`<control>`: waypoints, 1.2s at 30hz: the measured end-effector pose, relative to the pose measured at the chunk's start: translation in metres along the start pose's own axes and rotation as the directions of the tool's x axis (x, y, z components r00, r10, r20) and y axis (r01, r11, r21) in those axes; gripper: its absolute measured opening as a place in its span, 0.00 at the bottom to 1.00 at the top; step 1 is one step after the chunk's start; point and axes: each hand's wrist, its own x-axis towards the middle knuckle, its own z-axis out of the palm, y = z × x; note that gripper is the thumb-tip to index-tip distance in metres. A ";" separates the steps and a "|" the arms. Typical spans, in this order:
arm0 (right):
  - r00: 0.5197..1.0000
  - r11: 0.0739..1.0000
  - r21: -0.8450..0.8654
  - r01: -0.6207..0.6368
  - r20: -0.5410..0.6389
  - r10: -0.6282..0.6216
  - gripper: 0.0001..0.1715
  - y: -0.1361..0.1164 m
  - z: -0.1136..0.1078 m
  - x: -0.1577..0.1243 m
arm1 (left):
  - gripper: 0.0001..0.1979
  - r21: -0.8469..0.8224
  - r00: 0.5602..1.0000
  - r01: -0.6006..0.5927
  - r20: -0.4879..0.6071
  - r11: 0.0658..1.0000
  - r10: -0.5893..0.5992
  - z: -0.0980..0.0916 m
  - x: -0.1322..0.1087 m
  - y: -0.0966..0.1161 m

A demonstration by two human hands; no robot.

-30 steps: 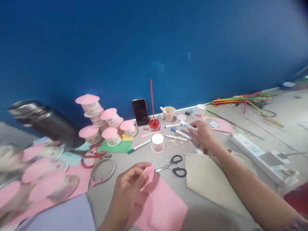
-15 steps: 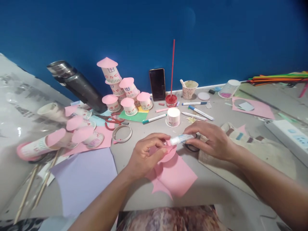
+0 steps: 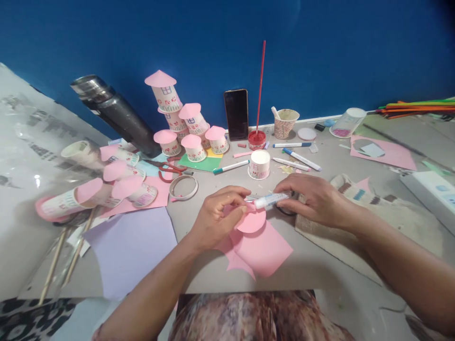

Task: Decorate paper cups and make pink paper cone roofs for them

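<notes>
My left hand [image 3: 222, 215] pinches a round pink paper piece [image 3: 253, 223] between thumb and fingers, above the table. In my right hand [image 3: 314, 199] is a white glue stick [image 3: 270, 200], lying almost level, its tip touching or very close to the paper's upper edge. Beneath the round piece lies a pink paper sheet [image 3: 265, 251] with cut edges. Just beyond my hands a white paper cup [image 3: 259, 165] stands upside down, with drawings on its side. Scissors with black handles [image 3: 286, 210] lie partly hidden under my right hand.
At the back left, decorated cups with pink cone roofs [image 3: 167, 97] are stacked by a tilted black flask [image 3: 117, 118]. A phone [image 3: 236, 114] leans on the wall. Markers [image 3: 302, 160], a tape roll [image 3: 184, 188], purple paper [image 3: 133, 251] and a cloth [image 3: 341, 232] surround my hands.
The glue stick has shifted slightly along the pink paper's edge, and the round piece shows more of its face. The whole view has tilted a little downward and shifted.
</notes>
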 end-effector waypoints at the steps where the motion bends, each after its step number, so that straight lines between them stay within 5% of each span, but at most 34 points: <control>1: 1.000 1.000 -0.004 0.003 0.008 -0.003 0.11 0.000 0.000 0.000 | 0.06 -0.017 1.000 0.012 -0.005 1.000 -0.012 0.000 0.000 -0.001; 23: 0.999 0.998 0.056 -0.024 0.042 0.021 0.10 -0.007 0.007 -0.001 | 0.06 -0.031 0.997 0.047 0.058 0.998 -0.045 0.005 0.000 -0.004; 36: 0.998 0.990 0.131 -0.054 0.024 0.051 0.05 -0.027 0.012 -0.002 | 0.07 0.036 0.988 0.138 -0.067 0.990 -0.136 0.011 -0.003 -0.004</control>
